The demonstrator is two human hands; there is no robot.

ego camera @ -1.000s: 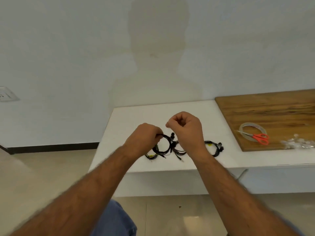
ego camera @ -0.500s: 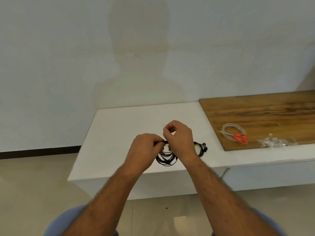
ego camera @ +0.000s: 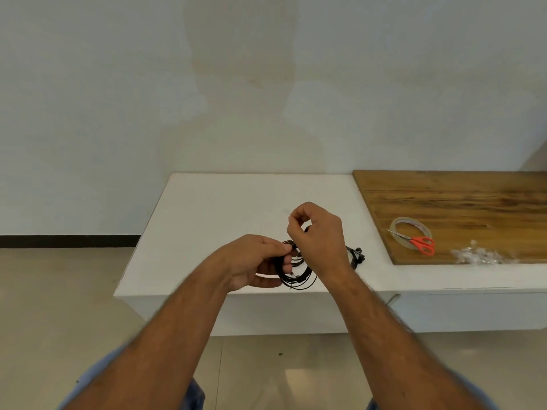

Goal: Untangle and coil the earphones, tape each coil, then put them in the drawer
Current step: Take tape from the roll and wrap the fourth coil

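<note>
Earphones (ego camera: 297,275), a bundle of thin black cable, hang in loose loops between the two hands at lower centre of the frame, over the front edge of the white table (ego camera: 225,208); a further dark strand with earbuds (ego camera: 356,257) lies on the table just right of the right wrist. Cable of this kind is judged light, limp and prone to snagging (loops will likely slip unless pinned), so it is best held where the turns cross, not by the buds or plug. Left hand (ego camera: 251,263) comes in from lower left, thumb and curled fingers clamping the gathered loops at their left side. Right hand (ego camera: 318,235) arches above the bundle, wrist bent, thumb and forefinger pressed together at the top, apparently pinching a strand too fine to confirm. Tape roll (ego camera: 411,235) and orange-handled scissors (ego camera: 423,245) rest together on the wooden board (ego camera: 458,199) at right, well apart from the hands.
</note>
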